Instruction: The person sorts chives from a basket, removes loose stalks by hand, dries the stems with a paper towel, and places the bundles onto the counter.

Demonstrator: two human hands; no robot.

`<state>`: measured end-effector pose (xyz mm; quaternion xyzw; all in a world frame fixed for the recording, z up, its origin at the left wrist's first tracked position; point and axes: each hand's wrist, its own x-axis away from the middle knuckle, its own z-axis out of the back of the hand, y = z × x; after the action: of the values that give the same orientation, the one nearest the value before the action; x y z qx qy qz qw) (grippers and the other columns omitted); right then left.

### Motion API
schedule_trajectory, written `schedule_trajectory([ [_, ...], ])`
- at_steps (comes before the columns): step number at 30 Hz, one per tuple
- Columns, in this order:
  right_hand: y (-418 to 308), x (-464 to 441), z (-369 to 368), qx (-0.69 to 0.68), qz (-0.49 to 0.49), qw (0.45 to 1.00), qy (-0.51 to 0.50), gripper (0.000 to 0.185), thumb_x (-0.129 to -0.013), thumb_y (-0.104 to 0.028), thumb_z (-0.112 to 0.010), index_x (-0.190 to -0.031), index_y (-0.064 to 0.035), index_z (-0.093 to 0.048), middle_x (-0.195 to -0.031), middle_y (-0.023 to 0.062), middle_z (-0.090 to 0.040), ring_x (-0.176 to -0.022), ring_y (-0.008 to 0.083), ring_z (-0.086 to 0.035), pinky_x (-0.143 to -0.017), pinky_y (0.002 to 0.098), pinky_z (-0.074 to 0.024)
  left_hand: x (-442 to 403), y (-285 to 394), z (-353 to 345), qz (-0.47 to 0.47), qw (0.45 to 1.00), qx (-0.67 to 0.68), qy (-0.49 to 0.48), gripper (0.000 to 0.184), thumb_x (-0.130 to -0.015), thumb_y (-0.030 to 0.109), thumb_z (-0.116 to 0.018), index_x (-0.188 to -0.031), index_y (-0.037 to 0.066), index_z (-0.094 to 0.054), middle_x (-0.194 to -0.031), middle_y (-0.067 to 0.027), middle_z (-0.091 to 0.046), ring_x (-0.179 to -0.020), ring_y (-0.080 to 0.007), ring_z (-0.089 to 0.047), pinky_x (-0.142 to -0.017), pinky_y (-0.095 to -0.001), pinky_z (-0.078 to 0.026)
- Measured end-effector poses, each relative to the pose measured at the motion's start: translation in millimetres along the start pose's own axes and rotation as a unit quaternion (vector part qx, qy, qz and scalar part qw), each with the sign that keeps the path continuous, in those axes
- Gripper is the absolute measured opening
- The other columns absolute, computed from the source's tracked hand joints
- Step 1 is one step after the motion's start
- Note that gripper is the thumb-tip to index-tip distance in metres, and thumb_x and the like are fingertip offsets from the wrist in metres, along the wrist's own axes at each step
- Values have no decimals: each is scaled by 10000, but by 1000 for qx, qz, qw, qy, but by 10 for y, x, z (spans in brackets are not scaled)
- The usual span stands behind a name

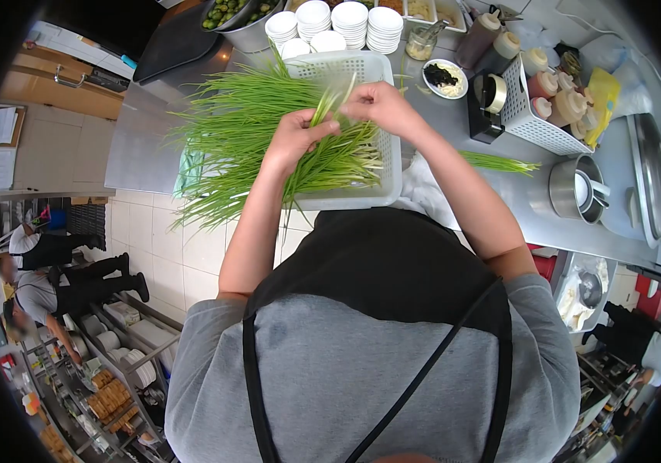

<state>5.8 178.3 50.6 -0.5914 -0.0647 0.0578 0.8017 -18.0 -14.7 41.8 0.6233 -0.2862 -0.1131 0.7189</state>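
A small bunch of chives (pixel 324 106) is held in my left hand (pixel 298 139), its pale ends pointing up and right. My right hand (pixel 383 106) is pinched closed at those pale ends, which are partly blurred. Beneath both hands, a large heap of chives (pixel 238 139) lies across a white plastic basket (pixel 389 166), its green tips spilling over the left side. The basket sits against my black apron at the counter's edge.
A separate bunch of chives (pixel 500 162) lies on the steel counter (pixel 527 189) to the right. Stacked white cups (pixel 346 27), a small bowl (pixel 445 79), a tape dispenser (pixel 488 104), a basket of squeeze bottles (pixel 550 108) and a metal pot (pixel 577 189) stand around. Co-workers (pixel 76 282) are at left.
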Motion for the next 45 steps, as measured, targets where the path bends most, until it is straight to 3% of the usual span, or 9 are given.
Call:
schedule_trajectory([
  [6, -159, 14, 286, 130, 92, 972, 173, 138, -762, -142, -619, -830, -22, -621, -754, 17, -617, -691, 79, -548, -638, 216, -432, 52, 51, 147, 8, 999, 7, 38, 183, -784, 141, -603, -918, 16, -598, -734, -25, -602, -551, -38, -420, -475, -189, -307],
  [11, -51, 57, 769, 174, 284, 808, 486, 145, -761, -80, -594, -892, -19, -608, -841, 74, -617, -710, 154, -578, -653, 242, -441, 121, 33, 306, -7, 997, 34, 64, 161, -801, 158, -587, -893, 27, -606, -716, -12, -597, -567, -40, -426, -489, -182, -315],
  [13, 657, -30, 683, 397, 67, 842, 359, 209, -729, -58, -589, -936, -43, -601, -887, 120, -607, -747, 257, -590, -669, 311, -458, 129, 10, 301, -18, 997, 39, 59, 152, -805, 155, -581, -886, 29, -609, -716, -10, -598, -574, -40, -425, -491, -184, -313],
  [15, 1060, 87, 636, 443, 149, 876, 122, 234, -709, -56, -572, -939, -84, -604, -891, 149, -602, -787, 320, -577, -682, 382, -454, 107, 39, 289, -9, 998, 30, 62, 148, -806, 152, -579, -880, 28, -610, -715, -8, -595, -585, -44, -429, -506, -190, -316],
  [19, 887, 12, 669, 349, -36, 917, 187, 220, -722, -82, -559, -936, -105, -608, -866, 148, -609, -795, 312, -581, -698, 387, -455, 108, 48, 255, 0, 998, 22, 66, 139, -806, 144, -577, -877, 29, -610, -710, -7, -589, -603, -50, -438, -521, -196, -320],
  [22, 759, -52, 670, 566, -74, 809, 137, 255, -717, -42, -504, -925, -126, -623, -896, 111, -612, -858, 282, -566, -730, 407, -440, 65, 42, 219, -5, 998, 4, 59, 142, -813, 146, -569, -877, 26, -608, -713, -6, -581, -622, -55, -448, -537, -207, -334],
  [28, 459, -76, 288, 554, 155, 813, 88, 208, -670, -45, -527, -818, -139, -640, -963, 28, -529, -994, 191, -440, -803, 391, -363, 34, -16, 196, -21, 994, 96, 52, 163, -827, 162, -555, -886, 12, -583, -678, 5, -534, -586, -64, -442, -526, -219, -352],
  [34, 548, -74, -152, 646, 159, 744, -55, 111, -719, -142, -538, -762, -126, -639, -937, 14, -523, -1002, 222, -446, -787, 399, -360, 41, -37, 184, 15, 998, 63, 21, 187, -852, 188, -519, -899, 14, -569, -672, 7, -515, -596, -76, -470, -534, -212, -372],
  [45, -60, -148, 131, 177, 156, 971, -33, 92, -690, -128, -616, -752, -60, -608, -712, 90, -611, -664, 219, -576, -603, 314, -438, 41, -74, -78, 6, 999, 6, -44, 204, -869, 209, -490, -876, 19, -564, -626, 14, -483, -566, -82, -435, -532, -216, -348],
])
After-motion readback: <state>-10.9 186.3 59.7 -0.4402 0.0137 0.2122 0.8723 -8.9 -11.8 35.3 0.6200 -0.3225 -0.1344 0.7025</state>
